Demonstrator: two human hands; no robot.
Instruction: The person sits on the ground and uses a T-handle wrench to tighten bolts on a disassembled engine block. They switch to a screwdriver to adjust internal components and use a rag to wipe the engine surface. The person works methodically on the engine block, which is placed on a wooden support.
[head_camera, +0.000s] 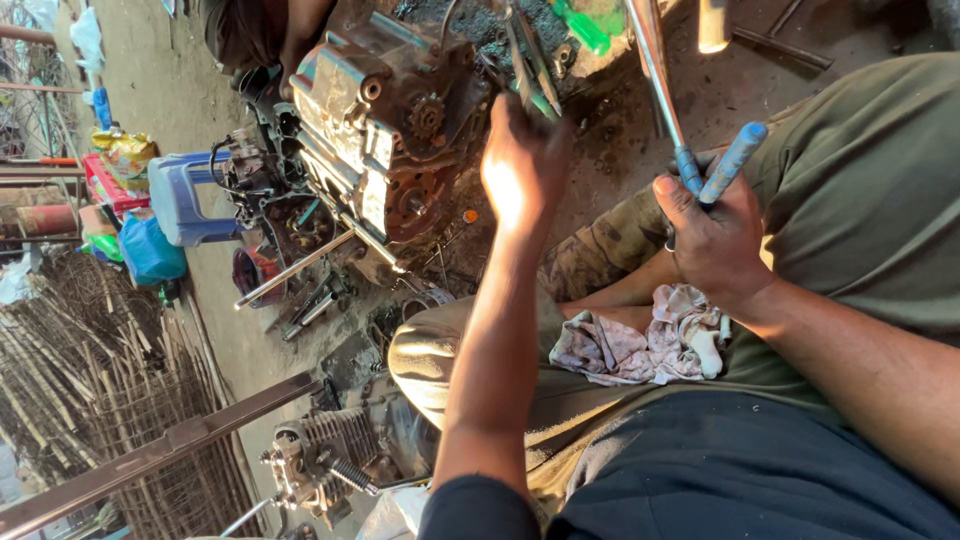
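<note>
I am looking down over my lap, and my left hand (522, 165) is reaching out toward the upper middle of the frame, where it is closing around a cluster of slim tools (530, 60), some with green handles. The fingers are wrapped away from the camera, so I cannot tell how tightly they are pinching; only the sunlit back of the hand shows. The tools are sticking up past the knuckles, which suggests that I am gripping them low on the shafts to keep the tips free.

My right hand (712, 238) is resting at the right centre of the frame, fingers curled shut around the blue grips of a pair of long-handled pliers (700, 165). The metal arms are running up and away toward the top edge, so the hand is holding them at the far end of the handles, probably for leverage.

The engine block (385, 130) is lying on its side on the dirt floor at the upper left centre, just beside my left hand, with its sprocket face turned toward me, seemingly so the exposed side is within reach. A crumpled rag (640, 340) is sitting on my thigh, close under the right hand. A second, finned engine (330, 460) is lying near the bottom left, and a blue plastic stool (180, 200) is standing farther off at the left.
</note>
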